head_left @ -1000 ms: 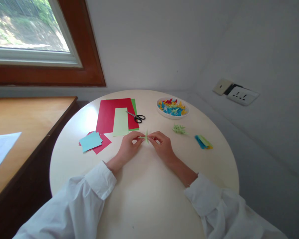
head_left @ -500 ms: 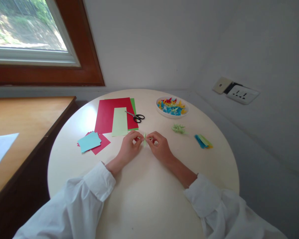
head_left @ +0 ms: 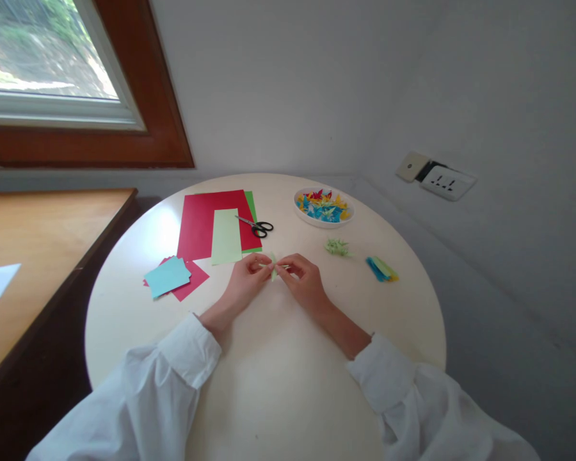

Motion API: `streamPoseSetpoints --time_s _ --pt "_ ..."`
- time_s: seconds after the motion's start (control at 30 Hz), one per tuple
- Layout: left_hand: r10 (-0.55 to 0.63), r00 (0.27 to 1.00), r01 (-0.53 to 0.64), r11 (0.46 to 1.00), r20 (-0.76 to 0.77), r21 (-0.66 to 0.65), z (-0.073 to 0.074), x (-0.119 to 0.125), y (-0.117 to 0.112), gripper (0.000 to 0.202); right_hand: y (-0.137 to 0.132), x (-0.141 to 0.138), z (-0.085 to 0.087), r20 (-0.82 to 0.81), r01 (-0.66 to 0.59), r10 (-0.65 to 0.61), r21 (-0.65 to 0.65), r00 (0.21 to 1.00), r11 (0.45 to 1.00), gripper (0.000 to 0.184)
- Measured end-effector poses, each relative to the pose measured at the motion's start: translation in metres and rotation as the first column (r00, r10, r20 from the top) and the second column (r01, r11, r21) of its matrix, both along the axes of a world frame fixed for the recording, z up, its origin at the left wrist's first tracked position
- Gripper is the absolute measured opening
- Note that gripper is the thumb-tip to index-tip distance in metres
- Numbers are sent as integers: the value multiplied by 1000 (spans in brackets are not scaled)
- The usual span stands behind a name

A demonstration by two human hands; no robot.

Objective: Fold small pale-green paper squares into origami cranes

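Between my two hands is a small light green origami crane [head_left: 274,274], held a little above the table. My left hand [head_left: 248,278] pinches it from the left side, thumb against forefinger. From the right, my right hand [head_left: 304,283] pinches the other side in the same way. The fingertips of both hands nearly meet and cover part of the folds. A small heap of light green folded paper pieces [head_left: 337,248] lies to the right, beyond my right hand. Just past my left hand is a light green paper strip [head_left: 226,238].
Scissors [head_left: 259,228] with black handles rest partly on red paper [head_left: 196,221]. A white dish [head_left: 323,223] holds many-coloured folded pieces. Light blue cards [head_left: 168,277] lie at left on the round table [head_left: 278,397]; small coloured papers [head_left: 381,269] lie at right.
My fingertips have drawn closer together on the crane, which now looks turned and more spread out. The whole view has shifted slightly; the other things stay where they were on the table.
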State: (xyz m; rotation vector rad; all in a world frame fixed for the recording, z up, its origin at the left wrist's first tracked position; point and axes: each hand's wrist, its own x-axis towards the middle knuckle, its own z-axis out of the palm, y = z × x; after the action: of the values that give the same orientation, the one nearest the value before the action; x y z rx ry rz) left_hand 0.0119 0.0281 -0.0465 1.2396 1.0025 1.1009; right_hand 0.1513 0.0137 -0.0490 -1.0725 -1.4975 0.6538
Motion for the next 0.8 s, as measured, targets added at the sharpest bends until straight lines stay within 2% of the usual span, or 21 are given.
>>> streamPoseSetpoints --time_s 0.17,0.43,0.57,0.8 --pt "-18 998 17 1000 67 23 -4 0 2 22 1 -4 0 -185 23 -61 -203 981 979 16" --pt "-10 989 21 997 148 -70 5 1 -2 30 5 -4 0 -342 12 -140 -351 929 936 24" --pt "54 990 -44 996 130 -74 5 2 -2 30 6 -8 -2 -387 -25 -130 -371 913 928 30" --pt "125 979 -118 991 159 -56 2 2 2 27 5 -13 -5 -370 -107 -26 -336 929 936 42"
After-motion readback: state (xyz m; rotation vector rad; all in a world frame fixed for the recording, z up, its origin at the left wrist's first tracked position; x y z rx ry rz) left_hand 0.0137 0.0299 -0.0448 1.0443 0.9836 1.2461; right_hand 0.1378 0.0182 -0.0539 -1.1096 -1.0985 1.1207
